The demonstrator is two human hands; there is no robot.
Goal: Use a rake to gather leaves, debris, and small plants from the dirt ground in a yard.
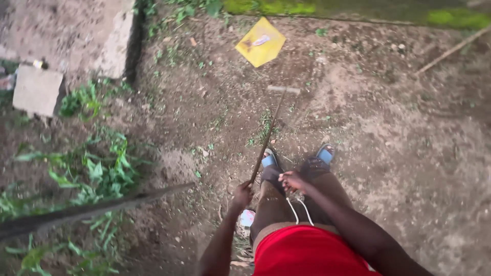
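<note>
My left hand is closed around the near end of a long thin wooden handle. The handle runs up and away to a flat metal head resting on bare soil; it looks like a rake or hoe. My right hand hovers just right of the handle above my knee, fingers curled with nothing in them. Below are my red shorts with white drawstrings, and my feet in blue sandals.
A yellow square wrapper lies on the soil beyond the tool head. A concrete slab and a flat block sit at upper left. Green weeds fill the left. A dark pole crosses the lower left; a stick lies upper right.
</note>
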